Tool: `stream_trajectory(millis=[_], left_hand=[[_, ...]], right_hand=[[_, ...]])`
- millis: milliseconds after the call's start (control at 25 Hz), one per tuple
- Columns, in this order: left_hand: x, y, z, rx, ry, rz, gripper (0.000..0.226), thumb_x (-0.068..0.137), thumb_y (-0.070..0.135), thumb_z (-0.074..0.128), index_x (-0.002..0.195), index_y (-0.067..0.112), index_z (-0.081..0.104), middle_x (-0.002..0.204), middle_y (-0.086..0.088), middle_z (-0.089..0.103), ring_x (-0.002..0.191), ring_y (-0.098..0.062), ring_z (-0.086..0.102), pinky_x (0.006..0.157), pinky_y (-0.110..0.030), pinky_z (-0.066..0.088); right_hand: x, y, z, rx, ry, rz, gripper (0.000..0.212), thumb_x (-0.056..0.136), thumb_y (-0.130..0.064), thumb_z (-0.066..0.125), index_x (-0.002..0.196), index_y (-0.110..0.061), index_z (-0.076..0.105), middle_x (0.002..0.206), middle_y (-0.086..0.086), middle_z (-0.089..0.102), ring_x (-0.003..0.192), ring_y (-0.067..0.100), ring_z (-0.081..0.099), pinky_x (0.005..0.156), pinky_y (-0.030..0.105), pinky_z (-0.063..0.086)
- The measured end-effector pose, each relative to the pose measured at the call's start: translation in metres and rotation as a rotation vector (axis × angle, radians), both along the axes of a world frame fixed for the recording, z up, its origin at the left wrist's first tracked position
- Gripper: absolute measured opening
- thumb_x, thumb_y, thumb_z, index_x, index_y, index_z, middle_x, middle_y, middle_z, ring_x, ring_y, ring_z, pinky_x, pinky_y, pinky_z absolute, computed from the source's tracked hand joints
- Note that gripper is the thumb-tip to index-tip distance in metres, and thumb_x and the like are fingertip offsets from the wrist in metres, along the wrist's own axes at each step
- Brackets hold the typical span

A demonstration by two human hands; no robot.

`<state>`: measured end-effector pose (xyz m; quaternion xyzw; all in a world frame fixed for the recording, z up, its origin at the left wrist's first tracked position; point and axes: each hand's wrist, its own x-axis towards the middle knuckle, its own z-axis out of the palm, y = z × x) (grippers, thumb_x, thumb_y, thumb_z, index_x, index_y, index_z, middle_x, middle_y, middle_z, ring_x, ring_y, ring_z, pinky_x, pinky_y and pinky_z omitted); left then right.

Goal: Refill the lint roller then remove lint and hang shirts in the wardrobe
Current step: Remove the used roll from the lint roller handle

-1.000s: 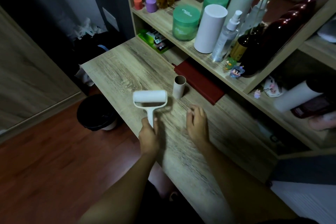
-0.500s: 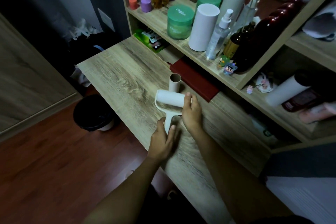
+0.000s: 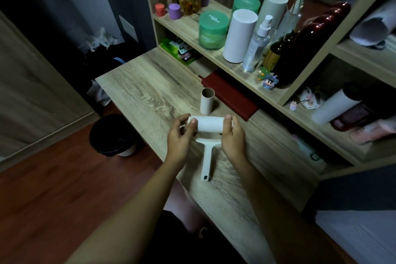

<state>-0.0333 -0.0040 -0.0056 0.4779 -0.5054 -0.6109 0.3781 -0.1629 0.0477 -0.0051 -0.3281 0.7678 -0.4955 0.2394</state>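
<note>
A white lint roller (image 3: 207, 157) is over the wooden desk (image 3: 137, 92), its handle pointing toward me and its white roll (image 3: 209, 124) lying crosswise. My left hand (image 3: 179, 137) grips the left end of the roll with thumb and fingers. Holding the right end is my right hand (image 3: 233, 135). An empty brown cardboard core (image 3: 207, 101) stands upright on the desk just behind the roll. No shirts or wardrobe interior are visible.
A dark red flat case (image 3: 230, 95) lies at the desk's back edge. The shelf (image 3: 192, 28) above holds green jars, white cylinders, bottles and small figures. A black waste bin (image 3: 112, 136) stands on the floor left of the desk. A white roll (image 3: 334, 107) lies on the right lower shelf.
My left hand left the handle and moved up to the roll's left end. My right hand came off the desk and took the right end. The roller shifted right, nearer to me.
</note>
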Motion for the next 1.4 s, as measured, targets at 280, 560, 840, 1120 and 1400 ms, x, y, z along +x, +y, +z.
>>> stream_trajectory(millis=[280, 560, 840, 1120, 1400], left_hand=[[0.015, -0.011, 0.016, 0.069, 0.147, -0.132, 0.012, 0.086, 0.018, 0.064, 0.096, 0.014, 0.059, 0.089, -0.005, 0.059, 0.074, -0.015, 0.061, 0.069, -0.027, 0.052], [0.026, -0.021, 0.038, 0.238, 0.295, -0.362, 0.017, 0.079, 0.011, 0.063, 0.08, 0.017, 0.047, 0.088, -0.002, 0.05, 0.067, -0.01, 0.061, 0.066, -0.022, 0.056], [0.018, -0.015, 0.036, 0.185, 0.264, -0.384, 0.022, 0.085, 0.005, 0.059, 0.081, 0.017, 0.041, 0.084, -0.002, 0.046, 0.065, -0.006, 0.057, 0.062, -0.022, 0.053], [0.008, -0.005, 0.026, 0.021, 0.109, -0.221, 0.024, 0.083, 0.021, 0.066, 0.094, 0.021, 0.044, 0.097, -0.009, 0.046, 0.066, -0.014, 0.057, 0.062, -0.027, 0.049], [0.006, 0.001, 0.015, -0.179, -0.087, -0.225, 0.047, 0.085, 0.038, 0.061, 0.13, 0.041, 0.047, 0.109, -0.001, 0.064, 0.081, -0.015, 0.068, 0.072, -0.028, 0.054]], right_hand=[[0.002, 0.004, 0.015, -0.059, 0.006, 0.003, 0.025, 0.097, -0.031, 0.034, 0.09, -0.014, 0.05, 0.083, -0.002, 0.055, 0.081, 0.015, 0.055, 0.053, 0.006, 0.041], [0.0, 0.007, 0.026, -0.103, -0.005, 0.084, 0.025, 0.089, -0.039, 0.031, 0.089, -0.019, 0.046, 0.083, -0.003, 0.052, 0.076, -0.003, 0.05, 0.053, 0.004, 0.041], [-0.003, 0.01, 0.022, -0.119, -0.064, 0.036, 0.03, 0.087, -0.04, 0.03, 0.093, -0.018, 0.049, 0.088, -0.001, 0.054, 0.079, 0.005, 0.054, 0.061, 0.015, 0.045], [-0.008, 0.014, 0.02, -0.061, -0.021, 0.01, 0.022, 0.092, -0.037, 0.034, 0.09, -0.019, 0.046, 0.077, -0.01, 0.052, 0.075, 0.008, 0.054, 0.055, 0.011, 0.043], [0.005, 0.01, 0.016, -0.051, -0.03, -0.055, 0.033, 0.097, -0.033, 0.035, 0.102, -0.006, 0.054, 0.091, 0.003, 0.058, 0.084, 0.015, 0.056, 0.055, 0.005, 0.041]])
